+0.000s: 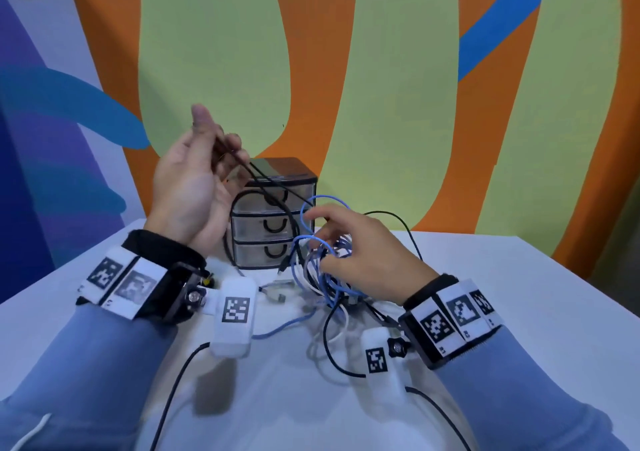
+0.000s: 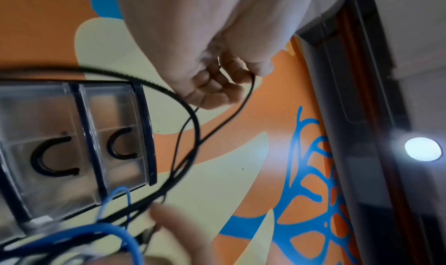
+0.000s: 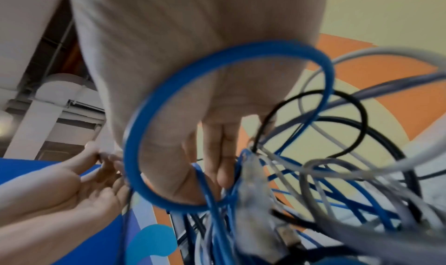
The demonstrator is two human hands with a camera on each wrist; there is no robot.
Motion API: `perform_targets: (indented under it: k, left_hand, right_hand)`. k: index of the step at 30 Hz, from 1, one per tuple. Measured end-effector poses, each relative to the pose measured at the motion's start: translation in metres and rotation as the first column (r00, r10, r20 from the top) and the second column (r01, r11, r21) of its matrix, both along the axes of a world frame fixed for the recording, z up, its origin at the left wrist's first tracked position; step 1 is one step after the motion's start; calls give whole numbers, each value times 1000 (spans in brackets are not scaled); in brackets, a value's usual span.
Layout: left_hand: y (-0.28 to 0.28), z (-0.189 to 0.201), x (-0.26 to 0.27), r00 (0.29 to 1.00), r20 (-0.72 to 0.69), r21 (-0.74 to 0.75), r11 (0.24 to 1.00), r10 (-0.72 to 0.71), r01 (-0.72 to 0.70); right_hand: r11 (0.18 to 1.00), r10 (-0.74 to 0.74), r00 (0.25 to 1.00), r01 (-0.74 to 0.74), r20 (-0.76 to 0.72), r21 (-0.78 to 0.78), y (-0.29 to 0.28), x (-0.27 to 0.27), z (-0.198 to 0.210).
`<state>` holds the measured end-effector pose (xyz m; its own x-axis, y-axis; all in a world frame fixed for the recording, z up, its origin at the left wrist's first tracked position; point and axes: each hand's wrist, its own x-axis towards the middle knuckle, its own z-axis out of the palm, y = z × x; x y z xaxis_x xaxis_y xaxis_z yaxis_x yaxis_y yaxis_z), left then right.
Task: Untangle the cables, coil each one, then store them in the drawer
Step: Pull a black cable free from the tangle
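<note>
My left hand (image 1: 221, 153) is raised in front of the drawer unit, palm toward me. Its fingers (image 2: 217, 87) curl round a thin black cable (image 1: 277, 201) that runs down past the drawers into the tangle. The tangle (image 1: 332, 288) of blue, white and black cables is lifted partly off the table. My right hand (image 1: 325, 246) reaches into it from the right and holds it, and a blue cable (image 3: 241, 50) loops round its fingers (image 3: 222, 154). A clear plug (image 3: 253, 183) hangs beside them. All three drawers of the small clear unit (image 1: 252, 225) are closed.
The white table (image 1: 485, 295) ends at a painted orange, green and blue wall just behind the drawer unit. Loose ends of blue and white cable trail toward me (image 1: 277, 329). A black lead (image 1: 173, 391) and a white lead (image 1: 31, 433) lie near the front edge.
</note>
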<state>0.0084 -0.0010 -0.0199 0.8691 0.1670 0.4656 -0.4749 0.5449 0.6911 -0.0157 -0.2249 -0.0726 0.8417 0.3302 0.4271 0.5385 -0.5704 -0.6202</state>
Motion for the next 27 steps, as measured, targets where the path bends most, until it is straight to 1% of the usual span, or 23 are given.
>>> perform_targets:
  k: [3, 5, 7, 9, 11, 14, 16, 18, 20, 21, 22, 23, 24, 25, 26, 27]
  left_hand:
    - [7, 2, 1, 998, -44, -33, 998, -45, 44]
    - [11, 3, 1, 996, -68, -24, 998, -59, 58]
    - [16, 3, 1, 991, -76, -50, 993, -110, 106]
    - [22, 5, 0, 981, -86, -96, 982, -173, 165]
    - [29, 6, -1, 974, -112, -93, 978, -197, 187]
    - [32, 5, 1, 967, -169, 35, 979, -192, 200]
    - [32, 2, 5, 968, -204, 152, 972, -144, 177]
    - [33, 0, 9, 979, -205, 306, 949, -15, 79]
    - [34, -2, 11, 978, -162, 452, 891, 133, -46]
    - [35, -3, 12, 972, -150, 501, 861, 180, -82]
    - [36, -4, 13, 965, -148, 543, 833, 217, -104]
    - [36, -4, 13, 955, -140, 591, 796, 262, -132]
    - [35, -5, 13, 939, -115, 650, 740, 323, -175]
    - [33, -7, 13, 917, -66, 715, 660, 393, -231]
    - [32, -8, 13, 889, -6, 775, 565, 458, -285]
    - [31, -10, 13, 860, 47, 827, 463, 508, -318]
  right_hand:
    - [986, 29, 998, -37, -50, -162, 1, 2, -1]
    - [973, 19, 997, -34, -71, -227, 4, 5, -3]
    - [971, -37, 994, 12, -102, -237, 5, 6, -2]
    - [964, -123, 985, 90, -120, -249, 2, 6, -1]
    - [933, -212, 972, 171, -100, -317, -3, 6, 0]
    - [867, -326, 944, 280, -45, -414, -10, 8, 1]
    - [837, -382, 924, 343, -7, -427, -13, 9, 0]
    - [826, -420, 908, 382, -1, -415, -17, 12, -1]
    - [812, -457, 889, 416, -4, -409, -23, 14, -1]
    - [813, -472, 882, 432, -8, -391, -25, 16, -1]
    - [834, -473, 881, 436, -30, -337, -28, 17, 0]
    - [881, -442, 894, 418, -75, -222, -31, 17, 2]
    - [925, -379, 916, 376, -128, -51, -34, 15, 5]
    - [935, -309, 936, 331, -167, 124, -37, 14, 8]
    - [912, -283, 943, 321, -176, 255, -40, 12, 13]
    - [871, -303, 938, 343, -166, 350, -45, 13, 17]
